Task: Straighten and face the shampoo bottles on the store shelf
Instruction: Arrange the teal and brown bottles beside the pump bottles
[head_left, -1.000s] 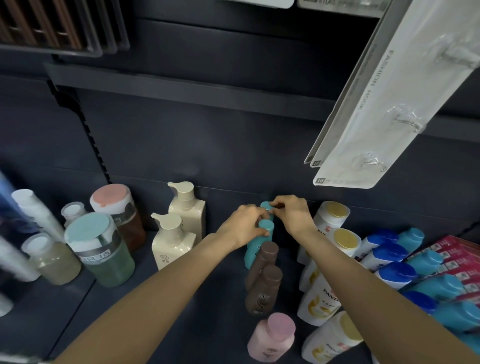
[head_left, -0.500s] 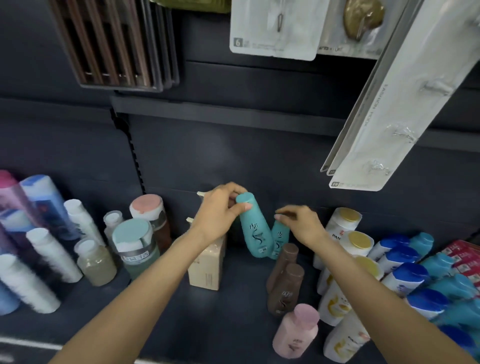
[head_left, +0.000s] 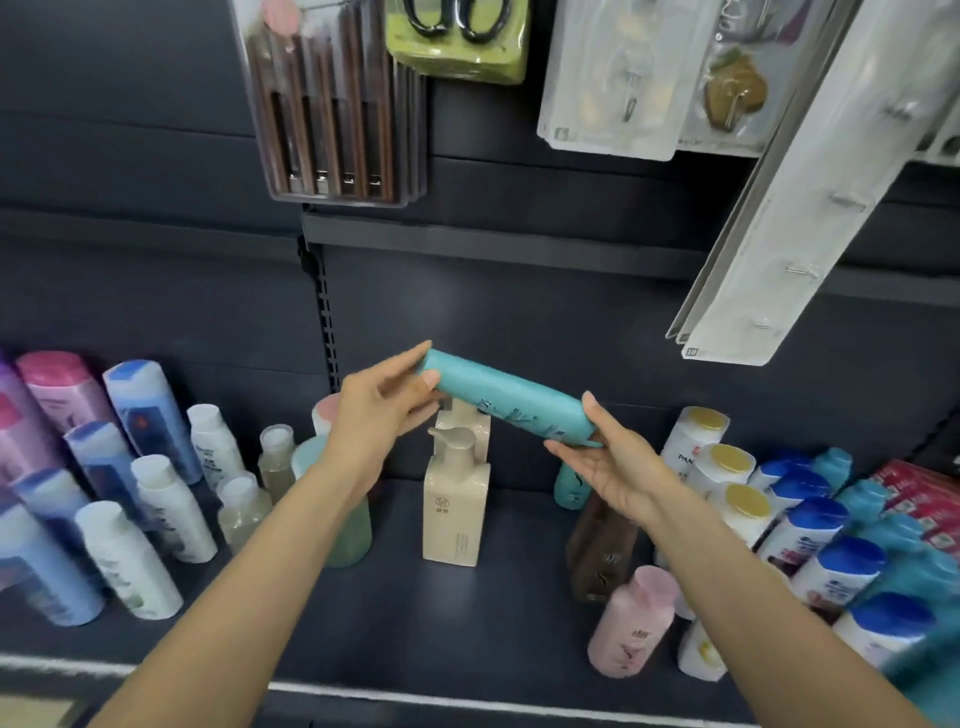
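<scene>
A teal shampoo bottle (head_left: 506, 400) lies almost level in the air above the dark shelf (head_left: 405, 613), held at both ends. My left hand (head_left: 382, 410) grips its upper left end with fingers and thumb. Its lower right end rests in my right hand (head_left: 605, 460), fingers under it and thumb beside it. A second teal bottle (head_left: 569, 488) stands on the shelf behind my right hand, mostly hidden. Below the held bottle stand two cream pump bottles (head_left: 454, 499), one behind the other. Brown bottles (head_left: 602, 556) and a pink bottle (head_left: 631, 621) stand under my right forearm.
White bottles with gold caps (head_left: 727, 467) and blue-capped bottles (head_left: 821, 545) crowd the right side. At the left stand several white, blue and pink bottles (head_left: 145, 410) and a green jar (head_left: 353, 530). Packaged goods (head_left: 337, 104) hang overhead, and a long white hook pack (head_left: 810, 208) slants down at the right.
My left hand has lifted the teal bottle off the shelf and tipped it sideways. My right hand left the second teal bottle and took the lifted one's lower end. The view shifted up.
</scene>
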